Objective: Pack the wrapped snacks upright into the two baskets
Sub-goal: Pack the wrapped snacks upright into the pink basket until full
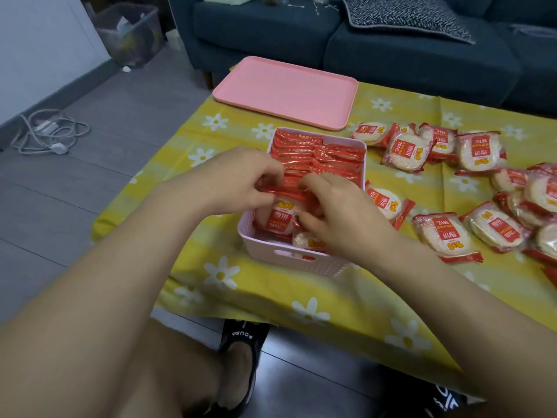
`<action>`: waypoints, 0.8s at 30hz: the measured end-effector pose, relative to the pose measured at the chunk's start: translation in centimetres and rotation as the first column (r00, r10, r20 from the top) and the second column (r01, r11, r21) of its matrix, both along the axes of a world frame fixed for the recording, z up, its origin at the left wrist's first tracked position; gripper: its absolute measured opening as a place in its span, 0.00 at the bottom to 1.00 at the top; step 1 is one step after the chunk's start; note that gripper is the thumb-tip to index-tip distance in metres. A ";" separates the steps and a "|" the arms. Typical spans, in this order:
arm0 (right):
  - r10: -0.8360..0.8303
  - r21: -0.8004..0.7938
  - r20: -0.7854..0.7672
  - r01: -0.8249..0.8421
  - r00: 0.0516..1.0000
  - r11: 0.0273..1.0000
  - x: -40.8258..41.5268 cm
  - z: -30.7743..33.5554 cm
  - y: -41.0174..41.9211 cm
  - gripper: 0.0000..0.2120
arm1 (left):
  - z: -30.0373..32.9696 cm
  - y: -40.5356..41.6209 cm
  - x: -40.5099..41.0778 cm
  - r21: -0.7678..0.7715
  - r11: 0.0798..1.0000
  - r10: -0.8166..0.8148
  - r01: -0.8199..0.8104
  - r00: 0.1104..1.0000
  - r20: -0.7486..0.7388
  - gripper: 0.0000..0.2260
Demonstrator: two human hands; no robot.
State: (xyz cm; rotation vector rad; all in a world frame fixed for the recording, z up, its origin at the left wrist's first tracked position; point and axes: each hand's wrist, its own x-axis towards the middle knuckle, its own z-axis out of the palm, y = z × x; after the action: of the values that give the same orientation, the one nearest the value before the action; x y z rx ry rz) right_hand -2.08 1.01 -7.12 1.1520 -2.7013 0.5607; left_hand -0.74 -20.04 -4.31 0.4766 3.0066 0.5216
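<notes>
Both hands worked inside the pink basket [304, 260] at table centre. The left hand [241, 179] pinched the top seam of an upright snack [278, 217]; the right hand [334, 212] pressed curled fingers among neighbouring packs, grip unclear. Loose snacks [479, 152] lay at 3 o'clock. Risk: the row could topple toward 6 o'clock upon release, given the unfilled gap there.

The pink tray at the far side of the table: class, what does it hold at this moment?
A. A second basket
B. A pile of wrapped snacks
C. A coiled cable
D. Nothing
D: the pink tray shows only its bare surface, while the loose wrapped snacks lie on the yellow cloth to its right and the rest stand in the pink basket.
</notes>
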 end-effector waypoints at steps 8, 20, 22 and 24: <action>-0.085 0.022 0.065 0.084 0.994 0.996 1.2 0.4 0.8 0.19 | -0.9 1.8 -0.3 -0.313 0.948 -0.086 0.056 0.993 -0.084 0.19; 0.054 0.331 0.078 -0.077 0.995 0.940 0.3 1.0 2.0 0.13 | -1.3 3.3 -0.2 -0.383 0.920 -0.110 0.081 0.992 -0.055 0.23; 0.047 0.338 0.057 -0.064 0.997 0.939 0.5 0.8 2.1 0.14 | -1.5 3.7 -0.1 -0.447 0.893 -0.090 0.055 0.994 -0.057 0.27; 0.025 0.347 0.052 -0.041 0.998 0.937 0.5 0.7 2.1 0.15 | -1.8 3.8 0.0 -0.511 0.859 -0.056 0.011 0.996 -0.072 0.30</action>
State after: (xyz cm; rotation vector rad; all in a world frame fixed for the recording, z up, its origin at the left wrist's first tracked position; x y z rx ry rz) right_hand -1.55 3.08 -6.39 1.2779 -2.9060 0.1118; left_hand -0.74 -16.25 -6.08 0.5118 3.0262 -0.3147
